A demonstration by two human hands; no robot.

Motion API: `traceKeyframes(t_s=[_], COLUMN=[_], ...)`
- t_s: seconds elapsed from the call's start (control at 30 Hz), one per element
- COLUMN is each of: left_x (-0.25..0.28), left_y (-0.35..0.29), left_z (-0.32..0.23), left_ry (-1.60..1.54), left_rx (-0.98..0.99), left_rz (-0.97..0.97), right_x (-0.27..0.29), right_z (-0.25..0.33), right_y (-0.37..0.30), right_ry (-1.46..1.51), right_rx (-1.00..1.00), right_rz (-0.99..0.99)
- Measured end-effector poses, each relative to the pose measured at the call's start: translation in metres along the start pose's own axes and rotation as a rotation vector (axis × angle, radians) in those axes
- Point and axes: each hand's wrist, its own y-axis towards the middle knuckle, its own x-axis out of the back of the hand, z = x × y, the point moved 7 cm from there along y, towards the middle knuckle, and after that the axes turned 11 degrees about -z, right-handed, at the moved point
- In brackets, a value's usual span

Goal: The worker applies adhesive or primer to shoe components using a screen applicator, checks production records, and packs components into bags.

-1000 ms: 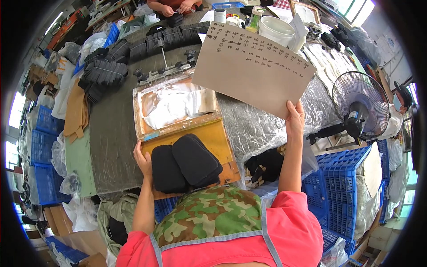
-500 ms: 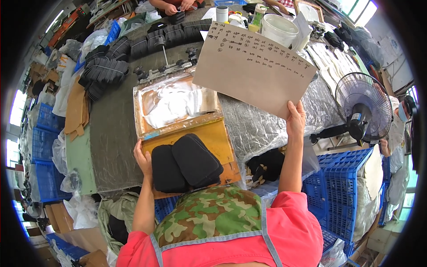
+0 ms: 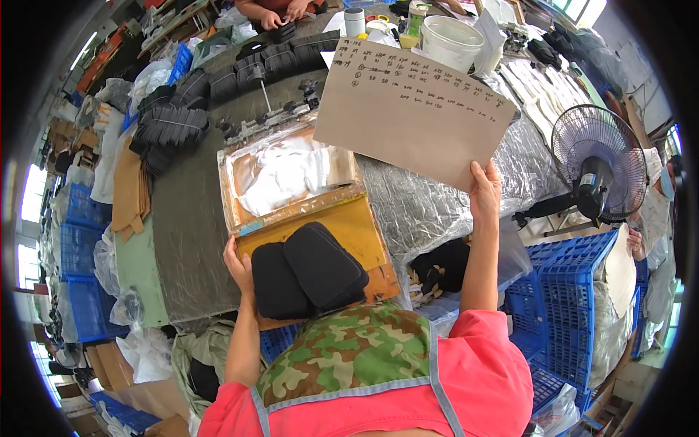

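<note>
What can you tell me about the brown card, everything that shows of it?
The brown card is a flat, roughly rectangular sheet that looks like stiff cardboard. Rows of dark handwriting run across its upper part, some struck through; the lower part of this face is plain. The right hand pinches it near its lower right corner, thumb on the written face. It slants down to the right in the picture, overlapping a corner of the wooden frame; whether they touch cannot be told.
</note>
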Motion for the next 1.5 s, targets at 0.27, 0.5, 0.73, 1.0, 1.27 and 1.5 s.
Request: traceKeyframes(t_s=[0.27,0.5,0.73,1.0,1.27,1.5], left_x=[0.001,0.000,0.000,-0.001,-0.002,-0.003], left_y=[-0.001,-0.001,-0.001,-0.002,-0.002,-0.004], left_z=[0.007,0.001,0.007,0.009,0.001,-0.002], left_ry=[0.020,0.003,0.033,0.029,0.000,0.016], left_rx=[-0.018,0.018,0.021,-0.014,0.022,0.050], left_rz=[0.015,0.000,0.010,0.007,0.003,0.012], right_x=[0.005,0.005,0.012,0.011,0.008,0.007], right_z=[-0.002,0.000,-0.003,-0.001,0.001,0.001], right_y=[0.000,-0.002,0.000,0.002,0.002,0.002], right_ry=[0.007,0.012,0.022,-0.008,0.010,-0.011], right_rx=[0.010,0.013,0.003,0.022,0.021,0.013], right_rz=[0.002,-0.026,-0.024,-0.007,-0.005,0.001])
